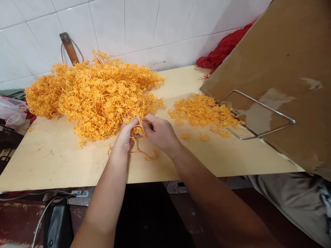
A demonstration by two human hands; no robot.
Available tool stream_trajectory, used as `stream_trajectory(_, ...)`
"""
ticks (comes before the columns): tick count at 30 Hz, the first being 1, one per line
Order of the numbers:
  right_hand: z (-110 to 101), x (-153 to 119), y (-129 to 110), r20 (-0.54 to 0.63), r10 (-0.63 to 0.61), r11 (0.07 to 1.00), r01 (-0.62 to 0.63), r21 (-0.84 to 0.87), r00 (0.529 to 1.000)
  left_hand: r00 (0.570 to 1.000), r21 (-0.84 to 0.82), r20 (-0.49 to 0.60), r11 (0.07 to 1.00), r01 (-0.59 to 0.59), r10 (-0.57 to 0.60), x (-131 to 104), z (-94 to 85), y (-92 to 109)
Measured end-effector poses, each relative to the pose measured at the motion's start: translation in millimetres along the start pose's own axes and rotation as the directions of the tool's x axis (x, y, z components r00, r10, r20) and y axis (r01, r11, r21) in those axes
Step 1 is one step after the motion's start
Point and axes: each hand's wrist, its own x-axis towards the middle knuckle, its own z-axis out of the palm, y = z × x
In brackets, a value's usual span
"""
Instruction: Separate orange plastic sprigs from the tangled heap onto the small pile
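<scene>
Both hands meet at the front right of a big heap of orange artificial flower sprigs [103,93]. My left hand [125,136] is closed around an orange flower sprig [137,137], whose thin bare stems stick out between the hands. My right hand [161,132] pinches at the same sprig from the right, its fingertips partly hidden behind the thumb. To the right of my hands lies a smaller, flatter pile of loose orange blossoms [199,110], with a few single blossoms [204,137] in front of it.
A large brown cardboard sheet [289,69] leans at the right, with a bent metal wire frame [269,110] against it. Red artificial foliage [224,48] lies behind it by the tiled wall [144,27]. A wooden-handled tool [69,48] stands behind the heap. The pale tabletop [64,162] ends near my forearms.
</scene>
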Motion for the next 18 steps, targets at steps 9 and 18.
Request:
stream_trajectory(9, -2.4, -14.9, -5.6, 0.053, -0.052, 0.987, 0.059, -0.149, 0.997, 0.996, -0.025, 0.022, 0.996, -0.088, 0.089, 6.5, -1.0, -7.1)
stream_trajectory(18, 0.4, -53.5, -18.7, -0.012, -0.399, 0.909, 0.394, -0.139, 0.917, 0.969, -0.124, -0.166, 0.972, -0.202, 0.180, 12.2, -3.1, -9.7)
